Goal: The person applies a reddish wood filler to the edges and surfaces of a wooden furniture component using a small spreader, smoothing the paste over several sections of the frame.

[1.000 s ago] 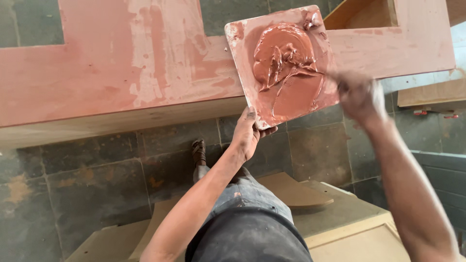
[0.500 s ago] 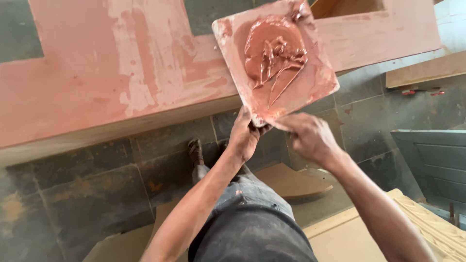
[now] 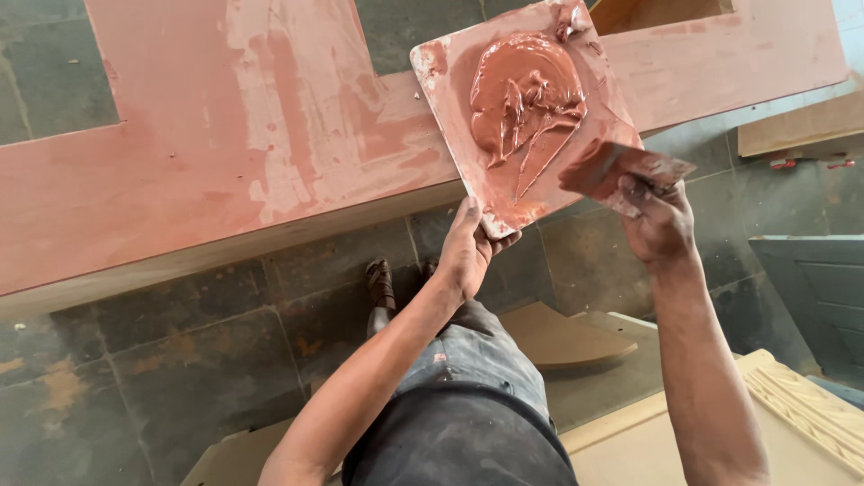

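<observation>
My left hand (image 3: 468, 247) grips the near corner of a square board (image 3: 450, 99) that carries a mound of reddish-brown putty (image 3: 524, 94). My right hand (image 3: 659, 220) holds a flat putty knife (image 3: 621, 169) smeared with the same paste, its blade resting at the board's lower right edge. Behind the board lies a large wooden panel (image 3: 198, 153) coated in pinkish-red filler with paler streaks.
Dark stone floor tiles (image 3: 171, 360) lie below the panel. Cut fibreboard pieces (image 3: 567, 337) sit by my feet, a carved pale board (image 3: 801, 405) at lower right, a grey panelled door (image 3: 810, 288) at right, and another board (image 3: 801, 126) at upper right.
My right hand moved from the board's lower edge out to its right side, now showing the putty knife blade. The board sits slightly further right in view.
</observation>
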A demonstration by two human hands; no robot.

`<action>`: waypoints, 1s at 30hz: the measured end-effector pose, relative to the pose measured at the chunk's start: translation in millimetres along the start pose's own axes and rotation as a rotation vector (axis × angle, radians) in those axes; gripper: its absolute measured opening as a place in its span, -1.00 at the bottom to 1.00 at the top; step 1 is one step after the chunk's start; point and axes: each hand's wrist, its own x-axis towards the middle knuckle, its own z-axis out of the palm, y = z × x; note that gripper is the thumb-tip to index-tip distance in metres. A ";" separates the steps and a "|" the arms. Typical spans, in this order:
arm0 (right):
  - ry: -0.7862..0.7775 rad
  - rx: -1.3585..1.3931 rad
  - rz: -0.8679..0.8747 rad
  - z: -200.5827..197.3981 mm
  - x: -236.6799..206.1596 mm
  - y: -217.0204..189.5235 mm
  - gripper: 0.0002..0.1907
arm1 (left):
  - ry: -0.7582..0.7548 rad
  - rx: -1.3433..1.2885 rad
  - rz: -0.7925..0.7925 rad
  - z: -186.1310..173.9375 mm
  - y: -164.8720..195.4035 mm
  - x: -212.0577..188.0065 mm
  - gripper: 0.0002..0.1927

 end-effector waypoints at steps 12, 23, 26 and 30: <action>-0.200 0.260 0.027 76.1 36.0 -38.8 -0.54 | 0.232 0.096 0.049 -16.5 0.0 -10.5 -0.44; -0.760 0.179 0.176 327.7 124.1 24.8 -0.76 | 0.601 -0.177 0.492 -69.8 77.9 -71.0 -0.51; -1.106 0.243 0.213 456.3 131.3 67.8 -0.86 | 0.629 -0.227 0.568 -101.1 117.0 -107.3 -0.51; -1.297 0.092 0.046 640.4 110.7 139.3 -0.75 | 0.539 -0.369 0.721 -156.2 203.6 -167.9 -0.48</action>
